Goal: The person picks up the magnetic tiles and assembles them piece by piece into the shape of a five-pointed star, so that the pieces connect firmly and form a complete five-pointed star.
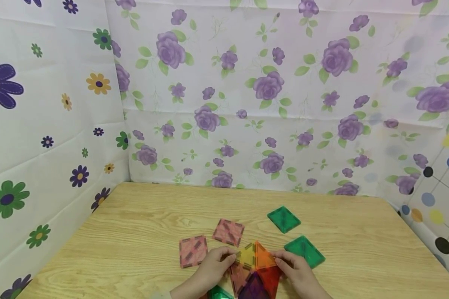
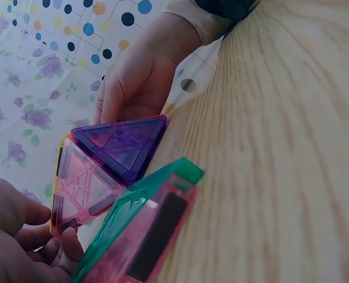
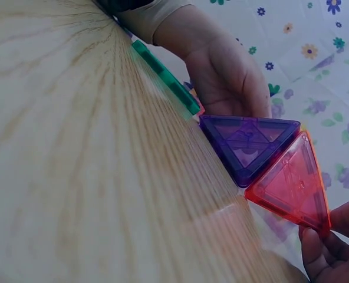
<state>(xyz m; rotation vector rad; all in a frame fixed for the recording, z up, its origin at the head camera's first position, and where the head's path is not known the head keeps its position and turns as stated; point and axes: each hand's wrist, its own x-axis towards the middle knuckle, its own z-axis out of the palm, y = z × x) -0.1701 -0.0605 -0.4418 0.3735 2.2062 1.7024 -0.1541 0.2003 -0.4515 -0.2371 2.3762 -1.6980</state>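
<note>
Magnetic-tile assembly (image 1: 255, 270) located at the bottom centre of the head view, composed of five translucent triangles: yellow triangle (image 1: 246, 256) and orange triangle (image 1: 264, 257) at its top, pink triangle (image 1: 240, 277) to the left, red triangle (image 1: 271, 277) to the right, purple triangle (image 1: 254, 289) lowest. Left hand (image 1: 216, 269) pinches the left edge between thumb and fingers; right hand (image 1: 298, 272) pinches the right edge likewise. Two pink square tiles, one (image 1: 193, 251) beside the left hand and one (image 1: 229, 232) above it, lie flat on the wood-grain table (image 1: 146, 232). Two green tiles, one (image 1: 304, 251) near the right hand and one (image 1: 284, 219) higher up, lie right of centre. Another green tile (image 1: 220, 293), partly hidden, sits at the bottom edge. Floral cloth (image 1: 243, 99) fills the upper frame.
</note>
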